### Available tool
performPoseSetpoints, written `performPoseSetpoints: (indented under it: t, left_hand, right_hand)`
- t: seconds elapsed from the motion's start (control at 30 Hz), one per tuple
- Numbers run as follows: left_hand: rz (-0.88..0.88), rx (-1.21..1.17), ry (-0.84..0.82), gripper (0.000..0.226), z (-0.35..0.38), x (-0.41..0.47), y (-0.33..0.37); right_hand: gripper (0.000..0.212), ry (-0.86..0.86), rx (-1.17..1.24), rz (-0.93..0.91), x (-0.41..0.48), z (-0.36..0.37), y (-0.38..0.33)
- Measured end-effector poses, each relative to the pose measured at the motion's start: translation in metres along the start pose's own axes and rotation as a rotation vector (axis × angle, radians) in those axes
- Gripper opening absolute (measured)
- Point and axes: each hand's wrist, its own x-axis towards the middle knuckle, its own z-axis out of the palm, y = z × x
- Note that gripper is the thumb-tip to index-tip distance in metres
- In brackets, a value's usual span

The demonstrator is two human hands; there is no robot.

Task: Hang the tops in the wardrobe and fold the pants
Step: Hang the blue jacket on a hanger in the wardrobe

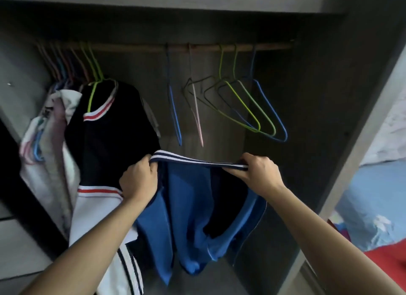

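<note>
Before the open wardrobe (329,97), both hands hold a blue garment (191,202) stretched by its striped band (197,160). The left hand (139,177) is curled round one end and the right hand (258,170) pinches the other, so the cloth hangs well below the rod (142,47). It looks like a top about to be hung. A black top (114,136) already hangs at the left. Next, one hand must let go to fetch a bare hanger (248,110) from the rod's right half.
</note>
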Motion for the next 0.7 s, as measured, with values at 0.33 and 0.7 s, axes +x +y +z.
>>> performPoseSetpoints:
  t: [0.33,0.7]
  left_hand:
    - [-0.085,0.123,0.188,0.020,-0.032,0.025,-0.005]
    - [0.006,0.320,-0.067,0.037,-0.028,0.043,-0.001]
  right_hand:
    - [0.063,-0.368,0.245,-0.310,0.072,0.059,-0.015]
    - [0.045,-0.181,0.211,-0.107,0.077,0.073,-0.012]
